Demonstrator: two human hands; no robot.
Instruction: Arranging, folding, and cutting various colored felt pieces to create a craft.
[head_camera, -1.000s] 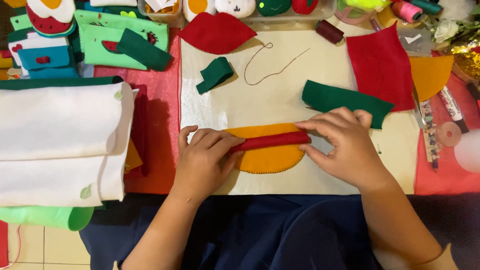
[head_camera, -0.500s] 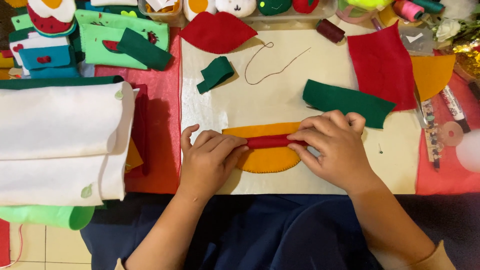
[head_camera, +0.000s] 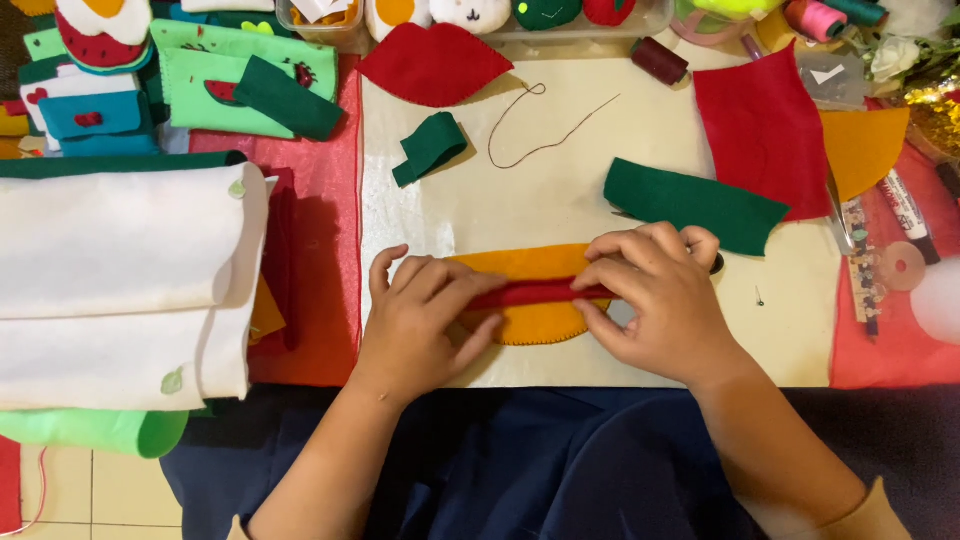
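In the head view, a narrow rolled strip of red felt (head_camera: 538, 293) is pinned lengthwise across a half-round piece of orange felt with a stitched edge (head_camera: 530, 322), which lies flat on the cream felt work sheet (head_camera: 480, 200). The left hand (head_camera: 425, 318) is laid palm down over the strip's left end, its fingers pressed together onto the roll, apparently so that the roll is kept tight and cannot spring open. The right hand (head_camera: 655, 300) is closed on the strip's right end, thumb below and fingers above, so the roll is pinched between them. Only the short middle of the strip is left showing between the two hands.

Relative to the orange piece, a dark green felt rectangle (head_camera: 690, 205) lies just up and to the right, a small folded green felt scrap (head_camera: 430, 147) and a loose brown thread (head_camera: 545, 125) lie above, and a folded white fabric stack (head_camera: 120, 270) lies well to the left.
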